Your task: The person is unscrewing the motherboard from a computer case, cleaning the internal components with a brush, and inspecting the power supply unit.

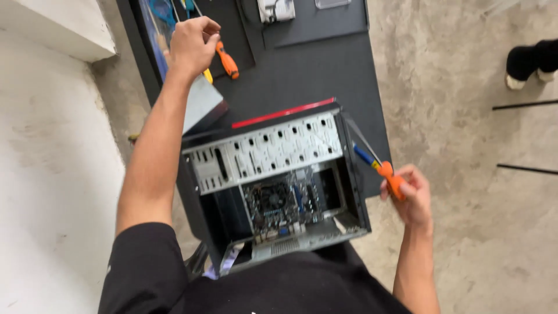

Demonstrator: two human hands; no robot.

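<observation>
An open black computer case (354, 174) lies on its side on a dark table (325, 64), showing its motherboard (279, 200) and a pale metal drive cage (267, 148). My right hand (410, 195) holds an orange-and-blue screwdriver (381, 168) just off the case's right edge, tip pointing up and left. My left hand (192, 43) reaches to the table's far left, fingers curled over the top of an orange-handled screwdriver (226, 61) lying there; a yellow handle (207, 75) shows under the hand.
A grey metal panel (200, 102) leans by the case's left corner. Blue tools (163, 11) and a small white device (276, 9) lie at the table's far end. Concrete floor surrounds the table; another person's dark foot (526, 61) stands at right.
</observation>
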